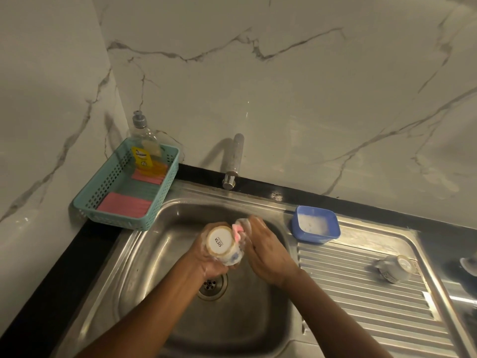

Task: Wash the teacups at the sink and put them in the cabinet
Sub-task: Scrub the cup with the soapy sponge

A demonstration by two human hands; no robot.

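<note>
Currently, item one: cup (224,246), over the sink's (144,254) centre, base turned up so its wall can be scrubbed. The left hand (206,257) is curled round it, steadying. Item two: sponge (238,232), touching the cup at its 2 o'clock, gripped in the soapy right hand (268,254). Item three: second cup (396,267), tipped on the drainer (348,293) at 3 o'clock, likely draining. Item four: tub (316,224) of suds, 1 o'clock, handy for dipping.

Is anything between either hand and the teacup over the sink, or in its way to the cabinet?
The left hand grips the teacup directly. Only the pink sponge, held in the right hand, lies between that hand and the cup. The cabinet is out of view.
</note>
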